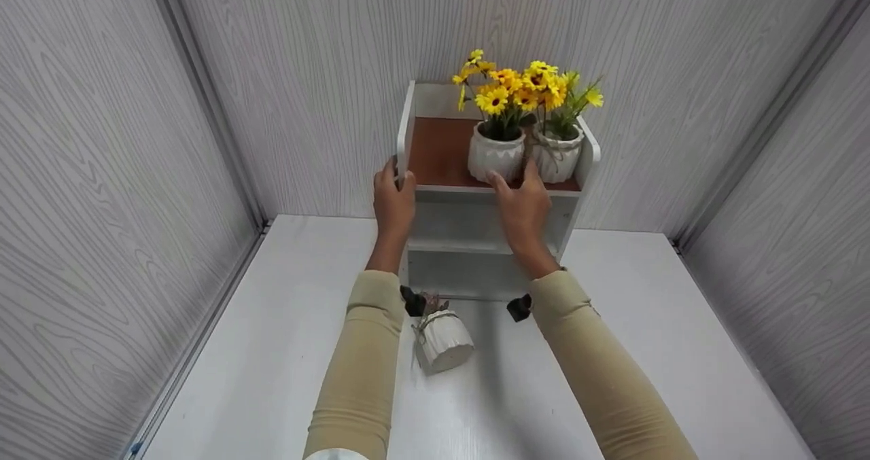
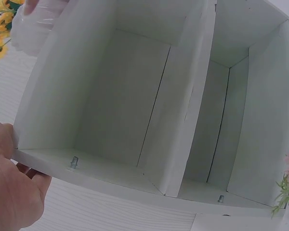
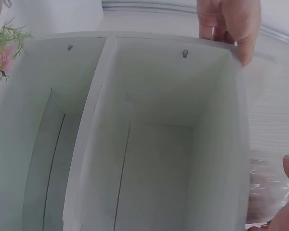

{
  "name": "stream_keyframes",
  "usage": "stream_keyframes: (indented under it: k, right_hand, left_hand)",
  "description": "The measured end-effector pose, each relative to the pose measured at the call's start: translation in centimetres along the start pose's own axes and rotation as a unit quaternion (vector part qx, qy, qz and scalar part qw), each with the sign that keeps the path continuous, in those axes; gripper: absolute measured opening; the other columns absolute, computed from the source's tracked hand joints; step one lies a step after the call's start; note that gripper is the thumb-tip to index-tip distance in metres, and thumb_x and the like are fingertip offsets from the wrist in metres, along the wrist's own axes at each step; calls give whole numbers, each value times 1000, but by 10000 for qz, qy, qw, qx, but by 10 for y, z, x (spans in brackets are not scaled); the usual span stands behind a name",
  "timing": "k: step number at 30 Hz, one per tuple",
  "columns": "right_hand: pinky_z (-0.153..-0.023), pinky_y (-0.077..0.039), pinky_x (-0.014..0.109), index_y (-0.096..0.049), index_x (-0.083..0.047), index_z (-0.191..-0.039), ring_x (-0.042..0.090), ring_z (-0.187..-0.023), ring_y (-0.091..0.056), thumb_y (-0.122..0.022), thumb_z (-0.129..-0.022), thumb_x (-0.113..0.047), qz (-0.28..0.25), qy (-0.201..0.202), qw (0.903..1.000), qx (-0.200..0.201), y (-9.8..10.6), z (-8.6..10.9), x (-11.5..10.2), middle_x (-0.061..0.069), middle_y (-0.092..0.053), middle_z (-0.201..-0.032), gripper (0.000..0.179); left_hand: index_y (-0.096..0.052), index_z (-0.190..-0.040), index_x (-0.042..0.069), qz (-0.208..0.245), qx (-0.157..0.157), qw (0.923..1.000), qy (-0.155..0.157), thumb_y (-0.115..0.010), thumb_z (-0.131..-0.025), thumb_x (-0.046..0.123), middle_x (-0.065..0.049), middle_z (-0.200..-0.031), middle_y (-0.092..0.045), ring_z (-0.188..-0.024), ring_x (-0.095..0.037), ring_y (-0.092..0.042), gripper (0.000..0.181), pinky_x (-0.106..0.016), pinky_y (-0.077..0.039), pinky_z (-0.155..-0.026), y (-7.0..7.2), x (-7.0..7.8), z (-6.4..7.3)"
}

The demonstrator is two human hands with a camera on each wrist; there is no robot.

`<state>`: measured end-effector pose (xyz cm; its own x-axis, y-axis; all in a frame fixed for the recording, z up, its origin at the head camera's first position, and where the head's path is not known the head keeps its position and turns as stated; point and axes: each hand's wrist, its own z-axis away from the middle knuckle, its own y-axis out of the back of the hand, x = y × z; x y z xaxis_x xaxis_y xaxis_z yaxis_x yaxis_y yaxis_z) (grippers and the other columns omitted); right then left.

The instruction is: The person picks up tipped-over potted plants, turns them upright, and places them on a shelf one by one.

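Observation:
A white shelf unit with a brown top board stands against the back wall. My left hand grips its left side panel near the top, thumb at the front edge and fingers outside. On the top board are two white pots of yellow flowers. My right hand holds the left flower pot, thumb on its front and fingers at its right side. Right beside it is the other flower pot, with twine round it. In the left wrist view, the left hand wraps the panel's edge.
A third white pot with twine and pinkish flowers lies tipped over on the white table, in front of the shelf. Wood-grain panels enclose the back and sides. Small metal pegs stick out inside the shelf compartments.

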<state>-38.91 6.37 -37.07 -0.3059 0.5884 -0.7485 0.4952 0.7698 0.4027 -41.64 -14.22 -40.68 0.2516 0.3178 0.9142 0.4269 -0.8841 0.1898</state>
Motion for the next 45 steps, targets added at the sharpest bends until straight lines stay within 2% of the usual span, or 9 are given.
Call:
stream_keyframes:
  k: [3, 7, 14, 20, 25, 33, 45]
  right_hand:
    - [-110, -44, 45, -48, 0, -148, 33, -135, -53, -74, -90, -42, -165, 210, 9996, -49, 8, 10, 0, 21, -55, -145, 76]
    - [-105, -48, 46, -55, 0, -141, 32, -128, -59, -75, -90, -40, -316, 390, 9982, -339, 19, 29, -1, 21, -62, -136, 68]
    - [-107, -47, 46, -53, 0, -144, 34, -131, -56, -76, -90, -40, -383, 394, 9931, -1037, 34, 64, 2, 19, -58, -141, 70]
    - [-104, -48, 49, -52, -2, -144, 34, -130, -56, -74, -91, -41, -144, 356, 9887, -1447, 36, 92, 17, 19, -57, -141, 70]
    - [-109, -43, 54, -48, 0, -147, 36, -137, -49, -73, -90, -45, 92, 125, 9835, -1800, 31, 120, 37, 21, -50, -149, 76]
    - [-104, -47, 54, -49, 1, -145, 38, -133, -53, -75, -89, -47, 88, -358, 9774, -2081, 14, 153, 67, 22, -54, -144, 78]
    - [-109, -43, 55, -48, 1, -146, 39, -139, -47, -71, -89, -54, -39, -608, 9672, -2468, -9, 186, 80, 22, -48, -150, 83]
  left_hand:
    - [-39, -154, 9, 86, -31, 10000, 37, -47, -107, 30, -14, -136, -50, -130, -27, -53, 53, -42, -46, -108, 1, 0, 0]
    - [-38, -155, 9, 144, -84, 9999, 27, -47, -107, 29, -15, -137, -49, -131, -27, -52, 53, -41, -46, -108, 3, -1, -1]
    - [-38, -155, 9, -20, 15, 10000, -82, -46, -107, 29, -16, -137, -50, -130, -28, -54, 53, -41, -48, -106, 4, -4, -2]
    - [-39, -155, 9, -69, -15, 9999, -86, -46, -106, 29, -16, -134, -52, -126, -29, -56, 53, -43, -49, -103, 4, -3, -2]
    - [-38, -155, 9, 18, -95, 9999, -26, -47, -106, 28, -15, -136, -51, -129, -28, -54, 53, -43, -48, -105, 3, -2, -1]
    - [-39, -154, 9, 164, -164, 9997, 33, -49, -105, 27, -15, -138, -51, -131, -28, -54, 53, -42, -48, -106, 3, 0, 1]
    - [-34, -157, 9, 254, -319, 9992, 58, -47, -105, 28, -15, -141, -46, -134, -28, -50, 56, -40, -46, -109, 3, -1, 0]
